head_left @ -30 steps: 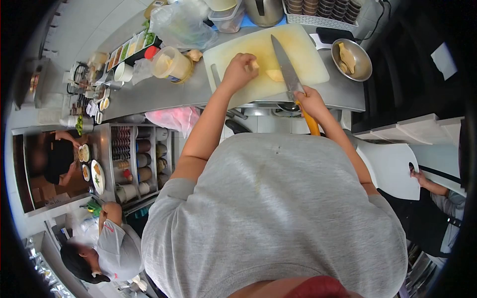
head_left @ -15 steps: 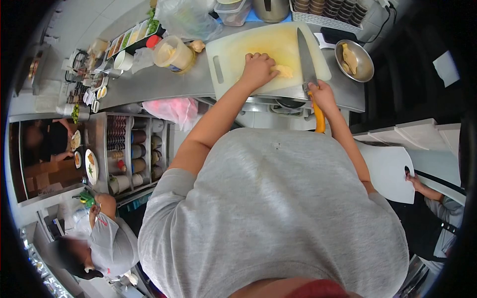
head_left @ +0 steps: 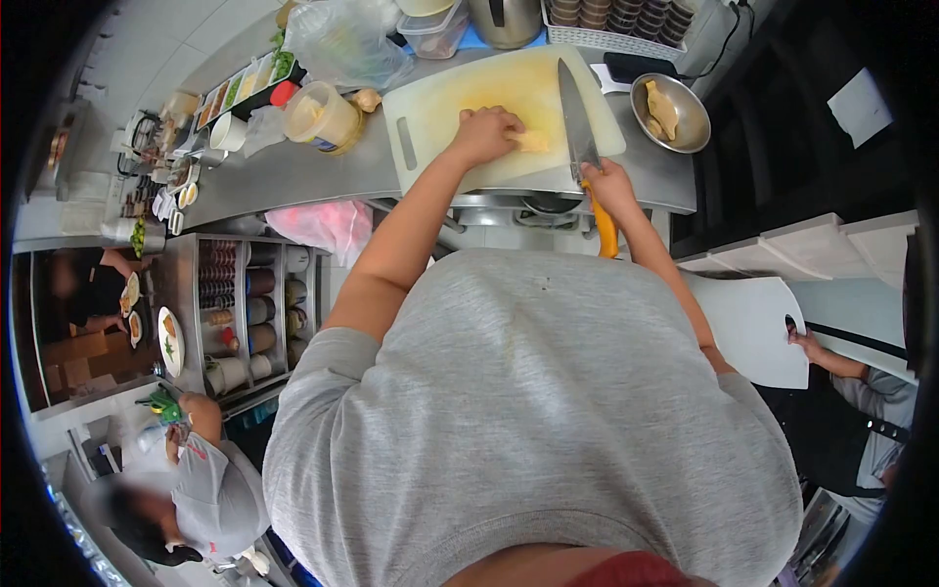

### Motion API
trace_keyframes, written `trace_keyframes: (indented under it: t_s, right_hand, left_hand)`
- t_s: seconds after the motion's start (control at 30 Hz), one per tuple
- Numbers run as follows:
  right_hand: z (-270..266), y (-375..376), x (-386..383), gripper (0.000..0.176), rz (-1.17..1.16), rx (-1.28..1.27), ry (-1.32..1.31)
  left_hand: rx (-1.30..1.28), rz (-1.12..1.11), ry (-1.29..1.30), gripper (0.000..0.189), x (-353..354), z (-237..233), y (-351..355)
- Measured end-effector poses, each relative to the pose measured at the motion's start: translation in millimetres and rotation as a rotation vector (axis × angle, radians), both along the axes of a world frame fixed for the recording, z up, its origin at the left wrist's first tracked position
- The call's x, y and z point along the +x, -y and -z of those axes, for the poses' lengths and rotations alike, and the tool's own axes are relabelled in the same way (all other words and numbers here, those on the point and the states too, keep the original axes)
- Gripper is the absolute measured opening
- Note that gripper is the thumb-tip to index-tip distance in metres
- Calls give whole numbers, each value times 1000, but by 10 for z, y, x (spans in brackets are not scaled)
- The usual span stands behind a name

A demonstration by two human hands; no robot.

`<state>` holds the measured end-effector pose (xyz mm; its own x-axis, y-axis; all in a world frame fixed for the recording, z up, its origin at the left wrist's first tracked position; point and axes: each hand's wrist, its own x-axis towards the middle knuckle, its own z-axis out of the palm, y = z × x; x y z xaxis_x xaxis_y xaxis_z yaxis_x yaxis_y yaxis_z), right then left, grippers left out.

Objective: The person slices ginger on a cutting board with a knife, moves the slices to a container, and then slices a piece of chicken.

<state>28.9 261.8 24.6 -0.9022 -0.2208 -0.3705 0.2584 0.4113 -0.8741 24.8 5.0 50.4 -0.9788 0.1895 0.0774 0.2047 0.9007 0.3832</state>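
Note:
A pale yellow piece of food (head_left: 533,142), perhaps raw meat, lies on the white cutting board (head_left: 411,108), which is stained yellow. My left hand (head_left: 486,134) rests over its left end with curled fingers, gripping it against the board. My right hand (head_left: 608,186) is closed around the yellow handle of a large kitchen knife (head_left: 577,112). The blade lies along the right part of the board, apart from the food and pointing away from me. Right of the board, a metal bowl (head_left: 696,127) contains another yellowish piece.
An open plastic tub (head_left: 318,117) and a knobbly root (head_left: 367,100) stand left of the board. Behind are plastic bags (head_left: 342,44), a container (head_left: 435,37) and a white basket (head_left: 616,39) of small cups. Co-workers are at left (head_left: 210,489) and right (head_left: 851,391), one holding a white board (head_left: 748,328).
The whole view has shifted slightly, so the counter appears further left. My hands, the knife and the food keep nearly the same places on the board.

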Motion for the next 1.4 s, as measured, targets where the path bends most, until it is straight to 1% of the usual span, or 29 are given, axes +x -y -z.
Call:
trace_keyframes:
  t_s: [0.07,0.17,0.27,0.37,0.57,0.67,0.77,0.87,0.97,1.0,1.03,1.07,1.1,1.13,1.17,1.2,1.23,1.27,1.3,1.33,1.4]
  right_hand:
    - [-9,1,-17,29,1,-2,-2]
    - [-58,3,13,30,2,-20,16]
    - [-96,-7,-54,31,-4,-32,0]
    - [15,-7,-6,31,13,-39,15]
    - [-27,-11,4,34,-11,-37,15]
    - [17,-10,-7,33,1,-31,18]
    - [-43,-7,6,33,-5,-19,22]
    - [-14,-5,-10,33,-2,-13,24]
    - [26,7,-12,33,46,5,25]
    - [7,-1,-5,33,31,-20,27]
    - [-26,-6,11,34,20,-45,26]
    - [-54,-7,12,34,13,-70,26]
    - [-48,-3,0,34,13,-66,21]
    - [-17,-5,-3,34,16,-58,17]
    - [-9,-12,6,34,19,-46,15]
    - [-59,-9,16,35,24,-32,20]
    - [-102,-9,20,35,22,-17,25]
    - [-144,-5,24,36,19,0,30]
    - [-174,-5,27,36,14,16,35]
    - [-178,-1,29,37,31,2,43]
    - [-148,2,42,37,59,-29,61]
  left_hand:
    - [49,-30,34,28,-17,-28,2]
    - [5,-43,58,29,-45,-20,-10]
    - [-12,-63,77,26,-63,-15,-51]
    - [32,-51,25,23,-60,0,-57]
    - [96,1,2,16,-56,-15,-72]
    - [136,-33,37,11,-79,-29,-78]
    - [274,-58,50,11,-97,56,-56]
    - [214,-40,134,15,-89,-13,-77]
    - [112,-27,-239,21,-34,-9,-117]
    - [393,-108,-306,20,-91,-88,-107]
    - [676,-185,-368,20,-156,-256,-76]
    - [686,-176,-595,26,-165,-561,28]
    - [782,-277,-515,24,-37,-1091,128]
    - [652,-372,-658,26,180,-1624,209]
    - [41,-231,-1059,32,332,-2088,531]
    - [27,-499,-1074,36,528,-2645,747]
    - [10,-548,-1204,36,721,-3018,978]
    - [21,-526,-1326,35,975,-3288,1183]
    - [-1,-508,-1348,35,1170,-3435,1335]
    - [-26,-493,-1343,35,1320,-3517,1441]
    - [-53,-494,-1236,34,1465,-3471,1585]
